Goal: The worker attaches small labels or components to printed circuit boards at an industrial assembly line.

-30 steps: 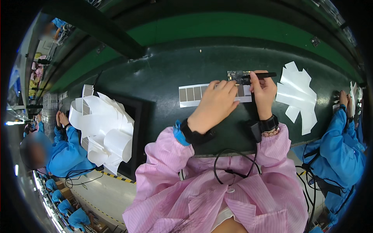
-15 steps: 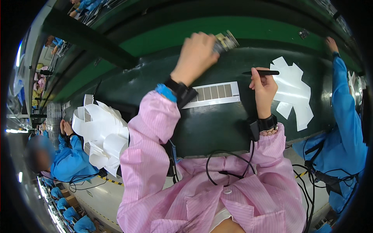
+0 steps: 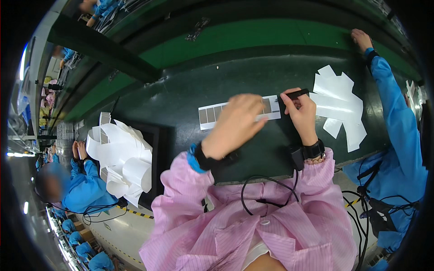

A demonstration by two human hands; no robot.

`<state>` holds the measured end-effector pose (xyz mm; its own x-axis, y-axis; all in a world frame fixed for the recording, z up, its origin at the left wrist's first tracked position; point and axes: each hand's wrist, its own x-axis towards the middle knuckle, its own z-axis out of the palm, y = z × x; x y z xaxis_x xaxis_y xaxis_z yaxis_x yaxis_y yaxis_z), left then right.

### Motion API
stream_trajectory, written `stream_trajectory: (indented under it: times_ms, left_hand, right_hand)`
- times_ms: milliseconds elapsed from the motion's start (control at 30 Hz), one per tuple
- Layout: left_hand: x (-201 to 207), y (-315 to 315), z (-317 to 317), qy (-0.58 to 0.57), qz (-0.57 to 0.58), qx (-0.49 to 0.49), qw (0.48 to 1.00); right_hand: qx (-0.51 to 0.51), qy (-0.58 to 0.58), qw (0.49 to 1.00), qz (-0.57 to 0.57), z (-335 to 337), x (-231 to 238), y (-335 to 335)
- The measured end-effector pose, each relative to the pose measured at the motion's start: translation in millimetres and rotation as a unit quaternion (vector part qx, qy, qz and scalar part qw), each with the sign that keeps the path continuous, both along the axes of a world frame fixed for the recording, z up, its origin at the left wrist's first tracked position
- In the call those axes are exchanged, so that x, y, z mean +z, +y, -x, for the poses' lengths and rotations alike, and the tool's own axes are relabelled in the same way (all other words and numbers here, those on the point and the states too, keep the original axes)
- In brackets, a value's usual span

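A white strip with a row of grey-brown rectangular labels (image 3: 209, 115) lies on the dark green table. Above its middle is my left hand (image 3: 237, 122), smeared by motion and covering several labels; whether it touches the strip or grips anything is unclear. At the strip's right end, my right hand (image 3: 300, 110) closes its thumb and fingers on a black pen-shaped tool (image 3: 298, 94), whose thicker end points right. A circuit board (image 3: 197, 29) rests on the green belt at the far side, away from both hands.
White backing sheets (image 3: 339, 97) lie to the right. A heap of curled white sheets (image 3: 124, 158) fills a black tray (image 3: 156, 165) at left. A co-worker's blue-sleeved arm (image 3: 389, 90) reaches across at right. A green post (image 3: 104, 45) rises at the back left.
My left hand has let go of the circuit board and come back to the strip. The board is farther left. My right hand has moved nearer, toward the strip's end. The co-worker's arm has shifted left.
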<state>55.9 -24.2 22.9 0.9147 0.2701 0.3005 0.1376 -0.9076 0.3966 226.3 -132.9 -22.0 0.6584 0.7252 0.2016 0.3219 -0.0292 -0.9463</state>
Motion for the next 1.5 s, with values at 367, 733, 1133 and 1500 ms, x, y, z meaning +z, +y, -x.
stream_trajectory:
  times_ms: [367, 733, 1133, 1500]
  left_hand:
    - [-20.9, -49.4, -3.8, 0.021, -0.001, -0.002, 1.000]
    - [-22.5, -49.8, -2.1, 0.017, 0.013, 0.003, 1.000]
    - [-23.8, -50.6, -0.7, 0.020, 0.015, 0.001, 1.000]
    - [-22.7, -50.1, -2.0, 0.042, 0.002, -0.002, 0.999]
  right_hand:
    - [0.009, 0.012, 1.000, 0.023, -2.2, -9.5, -25.7]
    - [0.012, -0.013, 0.999, 0.034, -1.9, -7.9, -25.7]
    - [0.014, -0.019, 0.999, 0.035, -0.7, -9.4, -26.8]
    - [0.020, 0.079, 0.996, 0.032, -7.1, -14.7, -25.2]
